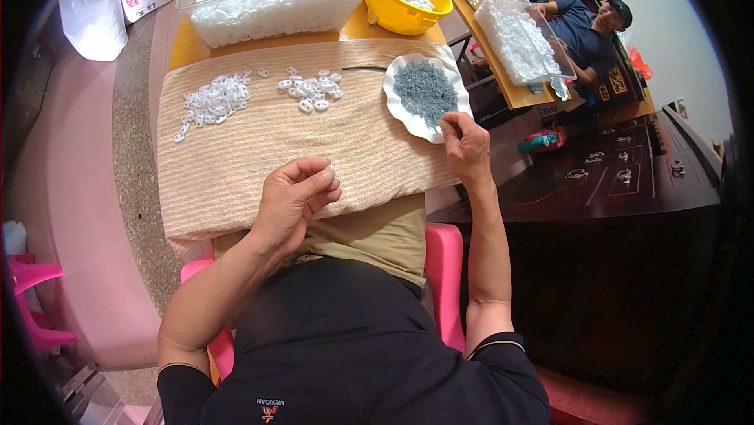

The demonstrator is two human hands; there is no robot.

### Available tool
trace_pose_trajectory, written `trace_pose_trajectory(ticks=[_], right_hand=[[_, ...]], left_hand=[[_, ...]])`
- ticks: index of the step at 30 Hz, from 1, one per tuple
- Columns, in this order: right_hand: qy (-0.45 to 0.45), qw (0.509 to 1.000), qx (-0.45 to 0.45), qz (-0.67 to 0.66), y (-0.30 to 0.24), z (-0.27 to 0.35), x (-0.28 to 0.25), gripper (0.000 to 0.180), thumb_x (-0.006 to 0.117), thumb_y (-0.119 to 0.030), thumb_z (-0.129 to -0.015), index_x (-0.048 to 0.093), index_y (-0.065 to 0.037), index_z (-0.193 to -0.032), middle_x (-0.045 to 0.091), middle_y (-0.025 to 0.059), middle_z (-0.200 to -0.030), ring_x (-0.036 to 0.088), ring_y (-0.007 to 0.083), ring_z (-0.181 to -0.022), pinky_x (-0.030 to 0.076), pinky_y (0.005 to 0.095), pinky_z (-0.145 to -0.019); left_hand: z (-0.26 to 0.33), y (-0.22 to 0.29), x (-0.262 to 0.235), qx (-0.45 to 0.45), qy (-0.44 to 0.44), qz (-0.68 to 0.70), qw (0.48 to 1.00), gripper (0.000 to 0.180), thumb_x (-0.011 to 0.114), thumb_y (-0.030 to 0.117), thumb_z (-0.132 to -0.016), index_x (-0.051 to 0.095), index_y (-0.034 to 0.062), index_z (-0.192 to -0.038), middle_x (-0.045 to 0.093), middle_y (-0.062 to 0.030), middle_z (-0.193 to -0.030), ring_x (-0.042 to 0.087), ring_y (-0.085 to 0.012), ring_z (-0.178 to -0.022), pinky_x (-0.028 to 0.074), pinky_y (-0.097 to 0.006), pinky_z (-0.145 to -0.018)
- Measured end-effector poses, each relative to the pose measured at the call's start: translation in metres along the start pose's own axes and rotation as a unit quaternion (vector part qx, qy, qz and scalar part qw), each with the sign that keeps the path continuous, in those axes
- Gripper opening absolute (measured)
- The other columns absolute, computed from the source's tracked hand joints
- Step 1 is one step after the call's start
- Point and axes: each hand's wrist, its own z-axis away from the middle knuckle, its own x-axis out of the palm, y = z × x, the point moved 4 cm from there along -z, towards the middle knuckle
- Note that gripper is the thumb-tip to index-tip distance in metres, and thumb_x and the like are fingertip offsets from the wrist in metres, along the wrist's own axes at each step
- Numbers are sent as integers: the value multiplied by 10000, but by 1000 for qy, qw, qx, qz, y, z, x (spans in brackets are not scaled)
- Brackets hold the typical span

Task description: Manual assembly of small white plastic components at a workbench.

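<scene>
Centre of the frame, and your left hand is half curled, thumb and forefinger pinched on a small white piece, held over the near part of the striped cloth. Across to the right, your right hand is at the lower right edge of the scalloped plate, fingers bent in; whether the tips meet or grip anything, you can't tell from here. Grey bits heap up on that plate! Upper left on the cloth, your bigger white pile; right of it, a smaller pile, loosely spread. Beyond them, top of the frame, a loaded clear tub beside a yellow basin. Upper right, a co-worker sits at another table.
</scene>
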Motion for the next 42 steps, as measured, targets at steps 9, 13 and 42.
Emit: trace_pose_trajectory(ticks=[9,13,42], right_hand=[[-8,998,-43,-36,0,-3,2,62,629,0,-840,624,-6,-901,624,110,-801,592,186,-675,472,280,-617],[-11,997,-54,-56,2,-3,2,67,632,12,-854,631,-2,-919,617,33,-793,553,87,-688,445,235,-605],[-239,827,109,-497,-111,43,73,99,650,-45,-890,642,24,-961,594,63,-923,559,85,-695,477,210,-574]], left_hand=[[0,0,1,0,1,1,1000,143,657,70,-881,607,22,-1006,642,-60,-859,637,-142,-783,565,-272,-743],[0,-1,0,-2,-5,2,1000,139,656,54,-880,609,15,-1005,643,-61,-873,640,-140,-797,568,-270,-750],[10,2,18,1,-95,-15,995,192,633,166,-927,642,-3,-1016,647,-37,-882,609,-89,-784,556,-247,-738]])
